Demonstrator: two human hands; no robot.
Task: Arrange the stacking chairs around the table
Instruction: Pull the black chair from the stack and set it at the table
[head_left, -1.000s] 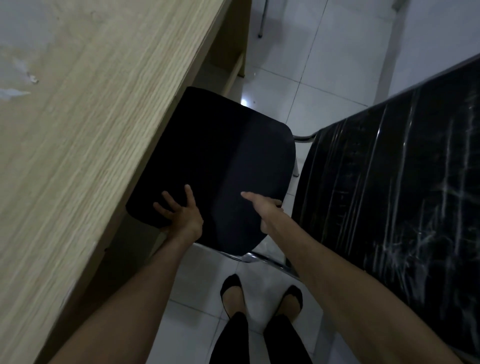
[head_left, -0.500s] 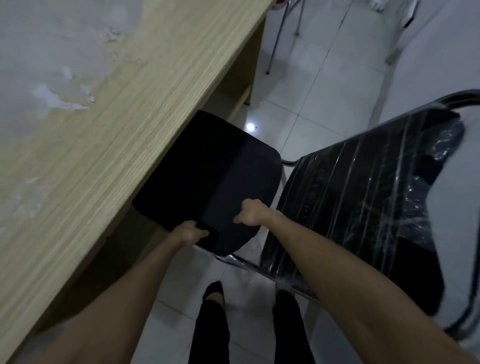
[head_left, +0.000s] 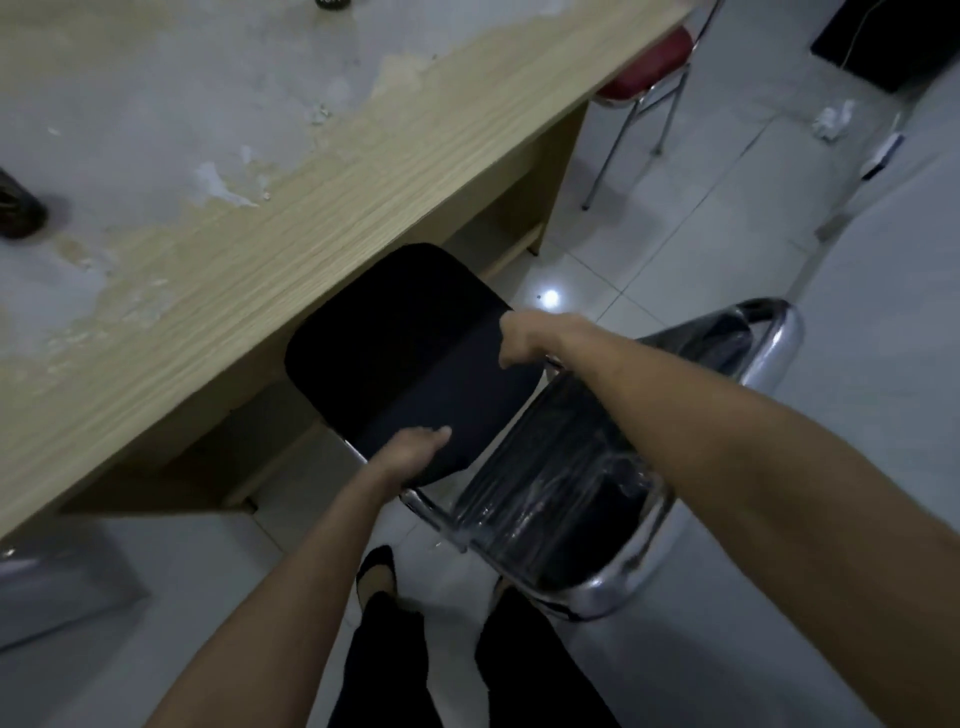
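Note:
A black stacking chair stands beside the wooden table (head_left: 291, 223), its padded seat (head_left: 400, 358) partly tucked under the table's edge. Its backrest (head_left: 582, 499) is wrapped in clear plastic inside a chrome frame and faces me. My left hand (head_left: 415, 452) grips the near edge of the seat with the fingers curled under it. My right hand (head_left: 524, 340) holds the seat's right edge, close to where the backrest frame joins.
A red-seated chair (head_left: 649, 73) with chrome legs stands at the table's far end. Dark objects (head_left: 18, 208) sit on the table's left side. Crumpled white paper (head_left: 831, 122) lies on the tiled floor by the wall. My feet (head_left: 376, 571) stand just behind the chair.
My view has pulled back and up, showing more table and the whole backrest. Both hands went from resting spread on the seat to gripping its edges. The chair looks turned a little.

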